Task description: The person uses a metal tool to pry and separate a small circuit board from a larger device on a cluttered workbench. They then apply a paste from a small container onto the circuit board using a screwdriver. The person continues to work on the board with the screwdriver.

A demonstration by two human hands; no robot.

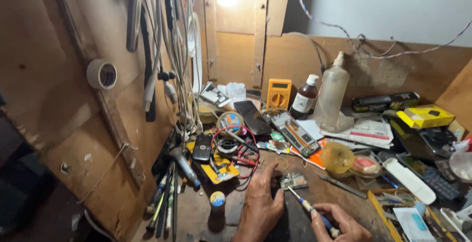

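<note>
Two bare hands work low at the near edge of the cluttered wooden tabletop [339, 193]. The left hand [260, 205] lies palm down, its fingers spread and its fingertips [273, 169] pressing against the left side of a small circuit board [293, 180]; its grip is not closed around the board, only steadying it flat on the wood. The right hand [339, 225] is closed in a pen-like grip on a blue-handled screwdriver [309, 207], whose thin shaft slants up and left so that the tip meets the near edge of the board.

The board sits near the middle of the tabletop's front part. Just left of the left hand stands a small round tin [217, 198] with a blue and yellow lid. Farther back on the left lie a black keypad phone [202, 146] and a tangle of red and black test leads [241, 156]. Behind the board lies an opened phone frame [297, 135], and to its right a yellow plastic cup [337, 157]. Against the back edge stand a yellow multimeter [279, 94], a brown bottle [305, 98] with a white cap and a cloudy squeeze bottle [333, 92]. A roll of tape [102, 74] hangs on the left wall panel beside bundled cables [169, 40].
</note>
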